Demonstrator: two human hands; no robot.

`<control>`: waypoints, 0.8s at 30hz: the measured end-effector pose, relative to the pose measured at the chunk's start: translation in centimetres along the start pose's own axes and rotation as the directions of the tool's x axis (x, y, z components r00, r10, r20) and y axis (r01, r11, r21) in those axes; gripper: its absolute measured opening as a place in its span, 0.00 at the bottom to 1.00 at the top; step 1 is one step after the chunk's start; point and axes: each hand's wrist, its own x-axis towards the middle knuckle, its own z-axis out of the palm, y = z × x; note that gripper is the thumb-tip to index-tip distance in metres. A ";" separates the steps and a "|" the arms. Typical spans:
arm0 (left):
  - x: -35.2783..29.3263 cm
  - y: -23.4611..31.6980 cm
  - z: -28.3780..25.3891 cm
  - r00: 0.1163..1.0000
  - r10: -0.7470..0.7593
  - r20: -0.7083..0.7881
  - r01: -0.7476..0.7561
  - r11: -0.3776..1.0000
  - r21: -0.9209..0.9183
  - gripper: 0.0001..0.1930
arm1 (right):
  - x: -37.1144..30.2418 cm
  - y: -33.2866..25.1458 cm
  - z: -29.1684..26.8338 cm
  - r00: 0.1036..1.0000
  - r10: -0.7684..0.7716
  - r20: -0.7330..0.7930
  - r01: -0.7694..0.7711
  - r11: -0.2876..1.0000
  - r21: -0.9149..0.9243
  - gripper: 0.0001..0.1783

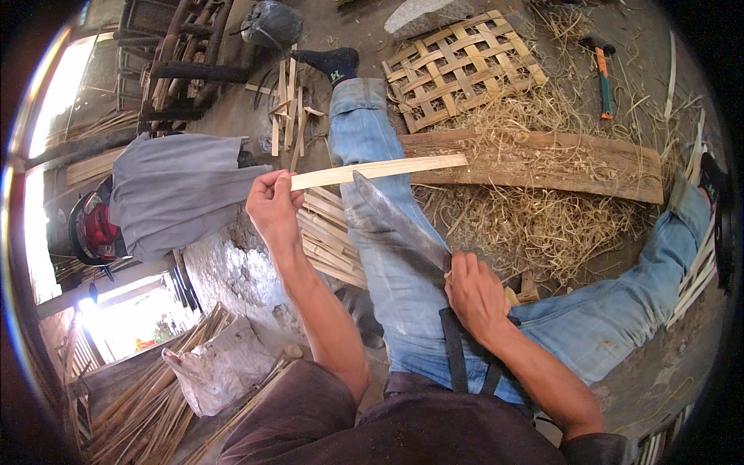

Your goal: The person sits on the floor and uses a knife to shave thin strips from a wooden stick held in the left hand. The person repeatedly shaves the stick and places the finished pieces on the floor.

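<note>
My left hand pinches one end of a pale bamboo strip, which stretches to the right across my left leg. In my right hand is a large knife, its handle mostly hidden by the closed fingers. The dark blade slants up and left over my jeans. Its tip reaches the lower edge of the strip; whether it touches cannot be told. Beyond the strip's free end lies a wooden plank, partly covered with thin curly shavings.
A woven bamboo lattice panel lies past the plank, beside a grey stone. A hammer rests at the far right. Split strips lie beside my left leg. A grey cloth and a white sack are at the left.
</note>
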 end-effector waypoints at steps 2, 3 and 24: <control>0.9 -0.8 -0.2 1.000 -0.009 0.012 0.009 1.000 0.007 0.05 | 0.4 0.3 0.4 1.000 -0.009 0.010 0.009 1.000 -0.006 0.18; 1.2 -0.8 -0.2 1.000 -0.013 0.017 0.013 1.000 0.011 0.05 | 0.5 0.4 0.6 1.000 -0.013 0.010 0.013 1.000 -0.015 0.18; 0.5 -1.0 -0.5 1.000 0.016 0.027 -0.016 0.999 -0.028 0.05 | 0.7 1.7 1.3 0.996 -0.084 -0.005 0.084 0.994 0.064 0.17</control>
